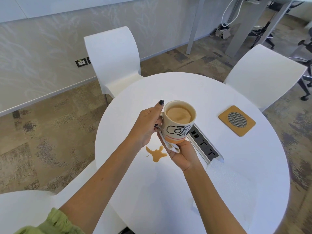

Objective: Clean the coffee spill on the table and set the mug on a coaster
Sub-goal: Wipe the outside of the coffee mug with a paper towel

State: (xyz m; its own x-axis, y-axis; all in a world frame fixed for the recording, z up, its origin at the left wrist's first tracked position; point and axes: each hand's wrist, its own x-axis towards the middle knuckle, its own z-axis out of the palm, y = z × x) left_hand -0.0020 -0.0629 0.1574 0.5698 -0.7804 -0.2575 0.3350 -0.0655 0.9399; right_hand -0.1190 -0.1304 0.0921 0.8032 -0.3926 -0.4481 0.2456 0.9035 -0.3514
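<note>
Midway, the left hand [146, 125] grips the mug [179, 121] handle, right hand [181, 154] pinching a napkin [170, 146] beneath, spill [156, 153] unwiped on the tabletop [185, 88], coaster [236, 120] empty at right.

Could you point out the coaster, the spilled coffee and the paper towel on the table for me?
coaster [237, 120]: head view, on the round mesh centre.
coffee spill [157, 155]: head view, on the puddle's widest part.
paper towel [226, 181]: head view, on the flat sheet's middle.
</note>
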